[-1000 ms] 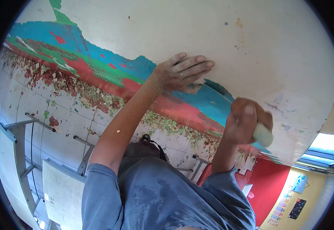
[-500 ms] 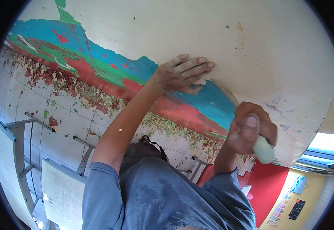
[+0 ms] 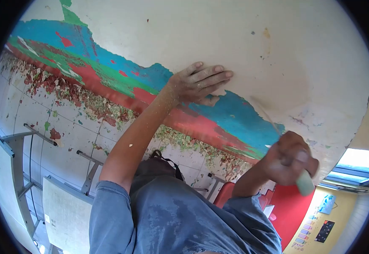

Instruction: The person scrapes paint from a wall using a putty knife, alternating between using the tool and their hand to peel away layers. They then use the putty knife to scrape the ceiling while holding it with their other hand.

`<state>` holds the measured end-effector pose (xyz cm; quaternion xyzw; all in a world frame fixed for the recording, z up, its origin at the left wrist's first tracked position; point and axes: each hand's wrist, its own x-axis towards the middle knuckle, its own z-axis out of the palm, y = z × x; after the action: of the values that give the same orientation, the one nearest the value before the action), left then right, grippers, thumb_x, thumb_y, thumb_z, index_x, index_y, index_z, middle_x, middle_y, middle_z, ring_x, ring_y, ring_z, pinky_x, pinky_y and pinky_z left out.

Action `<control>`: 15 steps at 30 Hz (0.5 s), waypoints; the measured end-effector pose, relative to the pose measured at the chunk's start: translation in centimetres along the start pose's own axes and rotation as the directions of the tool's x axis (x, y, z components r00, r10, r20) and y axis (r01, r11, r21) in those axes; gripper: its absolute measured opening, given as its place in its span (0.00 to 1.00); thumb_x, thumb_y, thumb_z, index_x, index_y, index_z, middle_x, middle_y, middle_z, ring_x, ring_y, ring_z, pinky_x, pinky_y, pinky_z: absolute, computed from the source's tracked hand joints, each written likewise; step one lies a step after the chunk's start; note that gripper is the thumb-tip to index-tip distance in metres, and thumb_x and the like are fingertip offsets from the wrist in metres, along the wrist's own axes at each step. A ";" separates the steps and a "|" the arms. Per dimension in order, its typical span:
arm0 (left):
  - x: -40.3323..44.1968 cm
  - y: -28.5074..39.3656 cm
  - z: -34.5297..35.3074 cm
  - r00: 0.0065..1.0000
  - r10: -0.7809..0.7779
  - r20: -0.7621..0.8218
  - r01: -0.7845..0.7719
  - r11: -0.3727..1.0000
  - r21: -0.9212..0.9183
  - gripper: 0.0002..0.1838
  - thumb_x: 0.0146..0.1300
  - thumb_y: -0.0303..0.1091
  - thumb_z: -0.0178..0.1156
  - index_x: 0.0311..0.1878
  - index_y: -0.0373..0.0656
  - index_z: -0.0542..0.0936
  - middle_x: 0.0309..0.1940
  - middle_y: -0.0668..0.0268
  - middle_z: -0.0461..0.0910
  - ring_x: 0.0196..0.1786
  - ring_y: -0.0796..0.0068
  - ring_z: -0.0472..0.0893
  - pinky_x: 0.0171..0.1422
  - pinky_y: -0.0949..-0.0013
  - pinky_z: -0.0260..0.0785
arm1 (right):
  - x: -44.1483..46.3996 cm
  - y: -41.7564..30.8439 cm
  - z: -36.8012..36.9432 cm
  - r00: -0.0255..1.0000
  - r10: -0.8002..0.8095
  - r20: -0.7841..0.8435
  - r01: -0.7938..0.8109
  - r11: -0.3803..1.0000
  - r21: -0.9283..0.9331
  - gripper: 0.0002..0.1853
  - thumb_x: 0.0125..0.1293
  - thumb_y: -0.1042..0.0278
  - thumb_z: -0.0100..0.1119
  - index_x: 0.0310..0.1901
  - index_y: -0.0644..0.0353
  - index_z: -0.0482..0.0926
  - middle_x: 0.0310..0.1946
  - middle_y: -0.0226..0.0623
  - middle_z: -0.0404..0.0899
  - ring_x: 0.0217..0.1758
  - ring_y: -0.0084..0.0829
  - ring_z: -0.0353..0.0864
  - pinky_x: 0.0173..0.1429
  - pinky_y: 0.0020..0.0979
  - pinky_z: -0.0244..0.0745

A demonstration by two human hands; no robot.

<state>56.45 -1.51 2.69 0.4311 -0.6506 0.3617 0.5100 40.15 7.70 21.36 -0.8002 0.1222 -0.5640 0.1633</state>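
My left hand (image 3: 201, 84) lies against the whitish wall (image 3: 171, 34), fingers spread, at the upper edge of the blue paint (image 3: 239, 114). My right hand (image 3: 292, 158), blurred, is wrapped round a tool with a pale green handle (image 3: 305, 183). A thin blade-like part extends up and left from that fist, over the edge of the blue paint near the wall's right part. Red paint (image 3: 197, 125) and green paint (image 3: 121, 80) run in a band along the wall's bottom.
Paint flakes (image 3: 104, 108) are strewn over the tiled floor (image 3: 72, 127) along the wall. Two grey-framed tables (image 3: 66, 211) stand at lower left. A dark bag (image 3: 155, 167) is near my body. A red chair (image 3: 223, 194) and a window (image 3: 355, 163) are at the right.
My right hand has moved right and down with the tool. The blue paint's upper edge beside it is more exposed to view. My left hand has stayed nearly in place.
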 end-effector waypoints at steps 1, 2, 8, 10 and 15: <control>-0.3 0.4 -0.3 1.000 0.004 0.008 -0.004 1.000 0.004 0.30 0.53 0.60 0.44 0.57 0.58 0.69 0.62 0.81 0.62 0.66 0.82 0.55 0.73 0.62 0.34 | 0.1 0.7 1.4 0.982 0.043 -0.184 -0.062 0.994 -0.095 0.08 0.50 0.78 0.48 0.24 0.59 0.59 0.11 0.34 0.61 0.12 0.23 0.56 0.14 0.25 0.50; -0.6 0.8 -0.6 1.000 -0.006 0.022 0.006 1.000 -0.011 0.30 0.53 0.60 0.44 0.57 0.58 0.69 0.62 0.81 0.61 0.66 0.81 0.56 0.73 0.62 0.34 | -0.1 0.8 1.7 0.969 0.052 -0.240 -0.086 0.987 -0.134 0.08 0.50 0.79 0.48 0.23 0.58 0.58 0.11 0.35 0.61 0.12 0.23 0.55 0.15 0.25 0.50; -0.4 0.7 -0.4 1.000 -0.002 -0.003 0.002 1.000 -0.018 0.30 0.52 0.60 0.46 0.56 0.58 0.71 0.61 0.80 0.62 0.66 0.79 0.57 0.72 0.60 0.36 | -2.5 2.3 0.0 0.958 0.117 -0.262 -0.202 0.924 -0.326 0.06 0.51 0.80 0.51 0.30 0.64 0.65 0.21 0.47 0.72 0.16 0.29 0.66 0.21 0.28 0.64; -0.3 0.4 0.0 1.000 -0.004 -0.030 0.003 0.999 -0.034 0.29 0.51 0.60 0.47 0.55 0.57 0.72 0.61 0.79 0.62 0.65 0.78 0.58 0.72 0.60 0.37 | -2.8 2.4 -0.5 0.949 0.082 -0.306 -0.169 0.948 -0.269 0.06 0.52 0.81 0.50 0.30 0.64 0.63 0.19 0.48 0.71 0.16 0.26 0.64 0.20 0.27 0.62; -0.7 0.7 0.1 0.999 -0.034 -0.005 0.033 0.999 -0.042 0.31 0.46 0.61 0.52 0.50 0.53 0.74 0.60 0.77 0.64 0.65 0.75 0.58 0.71 0.58 0.38 | -2.4 0.6 -2.4 0.944 0.094 -0.316 -0.086 0.996 0.040 0.05 0.54 0.81 0.48 0.31 0.64 0.63 0.16 0.45 0.70 0.14 0.23 0.61 0.16 0.25 0.55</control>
<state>55.80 -1.20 1.98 0.4301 -0.6494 0.3406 0.5267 37.13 7.80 19.81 -0.6904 0.1761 -0.6789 0.1771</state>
